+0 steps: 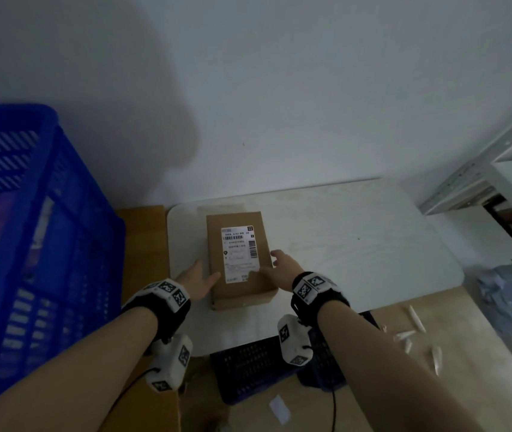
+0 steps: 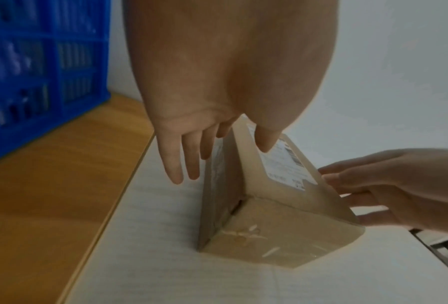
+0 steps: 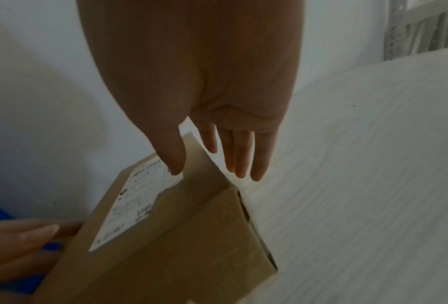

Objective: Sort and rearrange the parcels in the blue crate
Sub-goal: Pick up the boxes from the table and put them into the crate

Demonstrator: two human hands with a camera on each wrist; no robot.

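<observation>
A brown cardboard parcel (image 1: 238,260) with a white shipping label on top lies flat on the white table (image 1: 357,244). My left hand (image 1: 198,277) lies along the parcel's left side, fingers straight, thumb over the top edge. My right hand (image 1: 281,265) flanks the right side, fingers straight, thumb on the label. In the left wrist view the left hand (image 2: 189,144) hangs beside the parcel (image 2: 256,232), with the right hand (image 2: 386,185) opposite. The right wrist view shows the right hand (image 3: 230,127) over the parcel (image 3: 178,236). The big blue crate (image 1: 46,213) stands at the left, with pinkish shapes dimly visible inside.
The crate rests on a wooden surface (image 1: 142,238) beside the table. A dark blue crate (image 1: 248,369) sits low under the table's near edge. A metal shelf (image 1: 482,176) and a crumpled silver bag (image 1: 507,294) are at the right. White scraps (image 1: 413,332) lie on the floor.
</observation>
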